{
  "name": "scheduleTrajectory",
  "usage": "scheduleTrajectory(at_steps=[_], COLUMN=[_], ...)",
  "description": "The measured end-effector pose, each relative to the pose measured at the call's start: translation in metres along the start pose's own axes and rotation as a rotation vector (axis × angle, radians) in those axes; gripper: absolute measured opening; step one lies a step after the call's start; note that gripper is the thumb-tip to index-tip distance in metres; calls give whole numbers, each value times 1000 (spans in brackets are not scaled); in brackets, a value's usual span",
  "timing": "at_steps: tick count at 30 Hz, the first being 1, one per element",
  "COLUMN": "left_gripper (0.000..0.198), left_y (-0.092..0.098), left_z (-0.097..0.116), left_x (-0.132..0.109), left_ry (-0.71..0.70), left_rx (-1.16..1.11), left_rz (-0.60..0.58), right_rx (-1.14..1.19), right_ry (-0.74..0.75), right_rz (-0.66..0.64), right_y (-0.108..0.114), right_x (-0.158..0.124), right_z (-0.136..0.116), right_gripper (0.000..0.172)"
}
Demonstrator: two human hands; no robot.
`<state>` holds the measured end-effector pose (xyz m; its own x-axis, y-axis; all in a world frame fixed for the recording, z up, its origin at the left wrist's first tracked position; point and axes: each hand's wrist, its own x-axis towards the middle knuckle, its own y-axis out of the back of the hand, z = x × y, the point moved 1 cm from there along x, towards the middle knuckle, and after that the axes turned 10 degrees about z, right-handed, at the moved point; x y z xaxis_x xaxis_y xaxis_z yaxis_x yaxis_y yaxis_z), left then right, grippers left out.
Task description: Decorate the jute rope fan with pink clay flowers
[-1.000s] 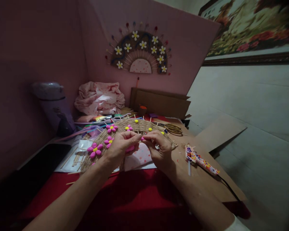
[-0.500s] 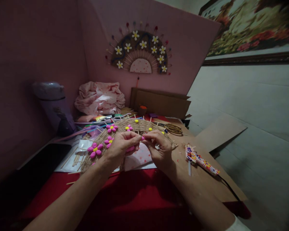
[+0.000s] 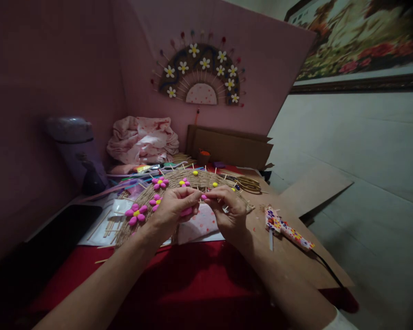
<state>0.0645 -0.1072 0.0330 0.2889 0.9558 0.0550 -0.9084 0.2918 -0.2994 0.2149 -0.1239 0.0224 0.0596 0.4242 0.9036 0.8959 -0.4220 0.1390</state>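
Observation:
Between the fingertips of both hands sits a small pink lump of modelling clay (image 3: pixel 203 197). My left hand (image 3: pixel 179 204) is closed, pinching its left side, with a larger pink clay piece (image 3: pixel 186 212) tucked under the curled fingers. My right hand (image 3: pixel 230 208) pinches the lump from the right. Beneath and behind both hands lies a twine-wrapped arch (image 3: pixel 172 178) with sticks poking from its edge. Pink clay flowers with yellow centres (image 3: pixel 136 214) dot its left side, and bare yellow dots (image 3: pixel 195 173) its top and right. Polka-dot fabric (image 3: pixel 201 222) shows below the hands.
At right a flower-patterned glue gun (image 3: pixel 284 227) with a cord rests on brown cardboard (image 3: pixel 316 256). A purple tumbler (image 3: pixel 80 156) stands left, near a dark flat object (image 3: pixel 69 224). Crumpled pink cloth (image 3: pixel 142 140) and cardboard pieces (image 3: pixel 229 146) are behind. A finished fan decoration (image 3: pixel 199 68) hangs above.
The fingertips shift slightly around the small pink clay lump, and more of it shows now. Everything else looks the same.

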Motion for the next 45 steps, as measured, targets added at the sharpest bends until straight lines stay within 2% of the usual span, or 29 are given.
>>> scheduleTrajectory(at_steps=[5, 13, 19, 23, 26, 34, 39, 45], left_gripper=[32, 31, 31, 30, 30, 37, 39, 38], left_y=[0, 0, 0, 0, -1, -2, -2, -1], left_z=[0, 0, 0, 0, 0, -2, -3, -3], left_x=[0, 0, 0, 0, 1, 0, 0, 1], left_ry=[12, 14, 13, 9, -10, 4, 11, 5], left_rx=[4, -54, -56, -60, -39, -33, -14, 14], left_rz=[-1, 18, 12, 25, 22, 20, 14, 1], right_rx=[-12, -77, -108, -93, -81, -12, 25, -4], right_ry=[-5, 140, 140, 137, 97, 16, 11, 30], right_rz=[12, -40, -18, -28, 23, 1, -61, -17], right_y=[1, 1, 2, 1, 2, -1, -1, 1], right_x=[0, -4, -6, -5, -3, -4, -3, -2], right_z=[-1, 2, 3, 1, -1, -3, -4, -4], right_gripper=[13, 41, 44, 40, 30, 10, 21, 17])
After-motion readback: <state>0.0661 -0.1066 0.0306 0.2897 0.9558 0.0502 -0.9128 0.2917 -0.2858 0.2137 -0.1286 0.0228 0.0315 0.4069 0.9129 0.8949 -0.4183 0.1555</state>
